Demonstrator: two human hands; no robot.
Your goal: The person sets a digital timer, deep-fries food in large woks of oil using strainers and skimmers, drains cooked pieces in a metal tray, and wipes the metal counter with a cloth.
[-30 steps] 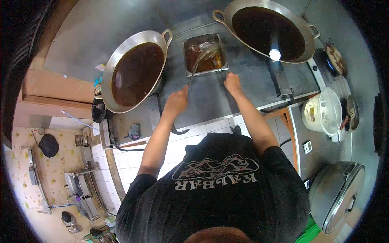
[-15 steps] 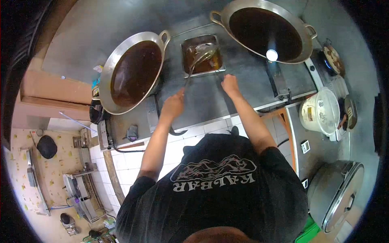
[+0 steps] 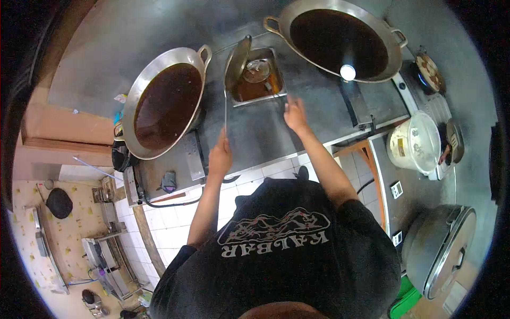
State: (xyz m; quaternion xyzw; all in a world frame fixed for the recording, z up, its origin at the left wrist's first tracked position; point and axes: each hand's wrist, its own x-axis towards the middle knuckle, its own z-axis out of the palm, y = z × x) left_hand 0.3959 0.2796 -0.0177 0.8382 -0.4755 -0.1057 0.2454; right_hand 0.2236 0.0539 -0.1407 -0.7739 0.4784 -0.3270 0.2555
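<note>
My left hand (image 3: 220,157) is wrapped round the long handle of a metal skimmer (image 3: 237,61), whose round head is tilted up at the left edge of a rectangular metal tray (image 3: 259,100). Brown liquid and a clear round item (image 3: 257,70) are inside the tray. Just below the tray's right corner is my right hand (image 3: 295,114), its fingers partly spread and holding nothing that I can see. A thin utensil handle (image 3: 273,96) rests at the tray's front edge, close to this hand.
Wide pans of dark liquid stand at the left (image 3: 169,106) and upper right (image 3: 338,45). A small pan (image 3: 429,72) sits over a blue flame. At the right are a white tub (image 3: 414,143) and a large lidded pot (image 3: 438,255).
The skimmer has moved out of the tray's middle to its left edge and turned upright. My left hand has moved left and nearer to me. My right hand's fingers have loosened.
</note>
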